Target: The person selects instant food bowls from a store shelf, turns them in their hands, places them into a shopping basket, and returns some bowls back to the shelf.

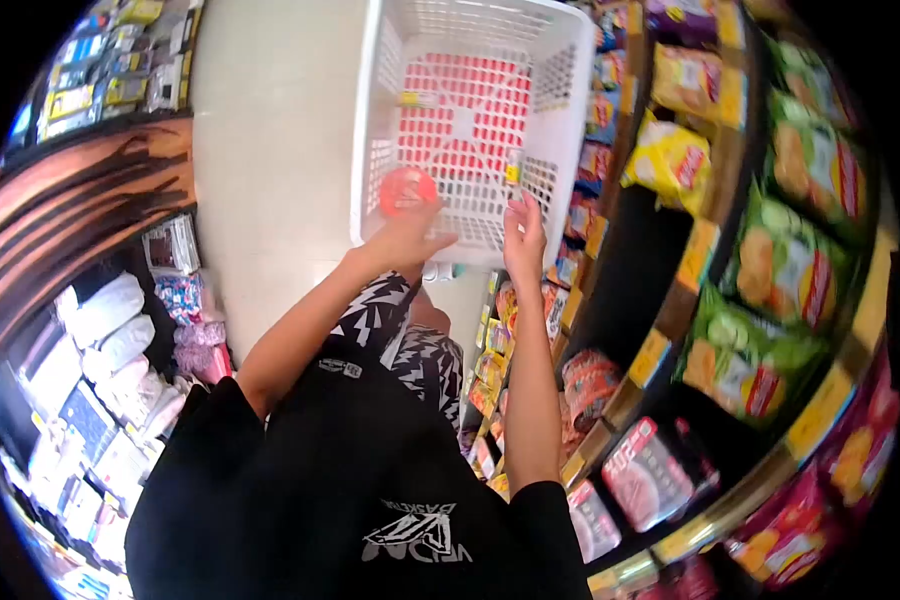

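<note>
A white plastic basket (364, 150) with slotted walls is in front of me; red shows through its bottom grid. At its near left corner, my left hand (405, 240) is closed on a round, red translucent item (407, 190), blurred, kind unclear. My right hand (525, 238) is over the near right part of the basket, fingers loosely bent and apart. Just beyond its fingertips is a small item with a yellow label (513, 168), and I cannot tell whether they touch. Another small yellow-labelled piece (417, 99) appears at the far left inside the basket.
Store shelves curve along the right, holding green chip bags (790, 260), a yellow chip bag (670, 165) and a pink-and-white package (645, 475). Left shelves carry white bundles (115, 310) and small hanging packs (125, 65). Pale floor tiles (270, 120) run between.
</note>
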{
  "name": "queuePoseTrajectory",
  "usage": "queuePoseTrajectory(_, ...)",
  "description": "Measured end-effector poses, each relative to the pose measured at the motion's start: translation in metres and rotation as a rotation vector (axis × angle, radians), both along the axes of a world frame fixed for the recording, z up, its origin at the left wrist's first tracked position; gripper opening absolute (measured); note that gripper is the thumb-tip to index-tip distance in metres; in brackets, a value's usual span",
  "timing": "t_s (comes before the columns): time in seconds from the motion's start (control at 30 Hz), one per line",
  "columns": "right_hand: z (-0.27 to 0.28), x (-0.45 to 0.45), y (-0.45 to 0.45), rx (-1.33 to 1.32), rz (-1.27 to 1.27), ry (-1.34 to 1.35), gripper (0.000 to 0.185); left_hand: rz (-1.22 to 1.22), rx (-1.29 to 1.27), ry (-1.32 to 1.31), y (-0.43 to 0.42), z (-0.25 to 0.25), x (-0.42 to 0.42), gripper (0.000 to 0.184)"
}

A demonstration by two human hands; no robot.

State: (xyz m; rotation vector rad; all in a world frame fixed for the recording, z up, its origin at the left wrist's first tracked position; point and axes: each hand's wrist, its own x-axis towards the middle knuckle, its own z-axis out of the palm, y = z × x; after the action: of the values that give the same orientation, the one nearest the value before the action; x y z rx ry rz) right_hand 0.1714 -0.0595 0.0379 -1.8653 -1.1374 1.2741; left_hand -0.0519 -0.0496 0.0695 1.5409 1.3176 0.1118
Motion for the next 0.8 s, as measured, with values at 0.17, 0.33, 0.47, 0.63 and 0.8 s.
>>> queuePoseTrajectory(0.17,0.103,0.038,-0.094,0.117,-0.232,0.143,0.042,-0.148,-0.037,-0.176,-0.037,0.048,0.053,0.065)
queuePoseTrajectory(0.33,0.188,0.052,-0.22,0.246,-0.418,0.027,0.036,-0.434,0.075,-0.647,-0.072,0.152,0.132,0.051)
queuePoseTrajectory(0.47,0.264,0.039,-0.306,0.416,-0.535,-0.207,0.034,-0.66,0.322,-1.048,-0.104,0.241,0.184,0.038)
queuePoseTrajectory(0.63,0.348,0.043,-0.361,0.734,-0.549,-0.886,0.026,-0.692,0.633,-1.467,-0.158,0.323,0.254,0.039)
queuePoseTrajectory(0.8,0.387,0.067,-0.391,0.975,-0.988,-1.154,0.034,-0.85,0.657,-1.421,-0.219,0.381,0.318,0.07)
